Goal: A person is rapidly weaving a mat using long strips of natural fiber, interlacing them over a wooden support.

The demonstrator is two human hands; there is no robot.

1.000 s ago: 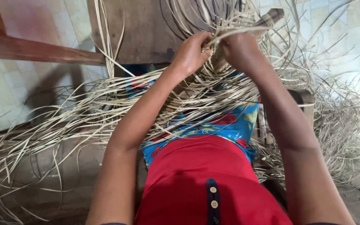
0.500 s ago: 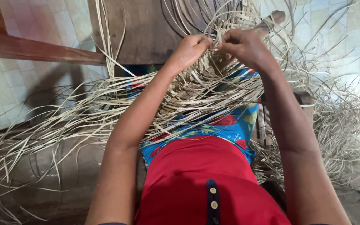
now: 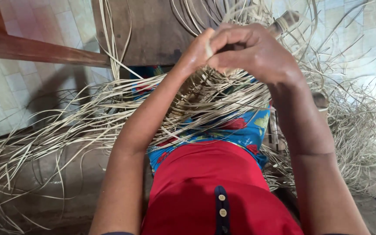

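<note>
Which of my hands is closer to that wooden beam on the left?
Left. The left hand works the pale straw strips just right of the wooden beam's end; the right hand sits beyond it, farther away.

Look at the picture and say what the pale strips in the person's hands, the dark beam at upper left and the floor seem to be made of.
Pale strips: likely dried reed, palm or grass; flat, matte, straw-coloured, bending and splaying loosely.
Dark beam: probably wood; reddish brown, smooth, slightly glossy.
Floor: seems ceramic or stone tile; a pale grid of joints shows.
</note>
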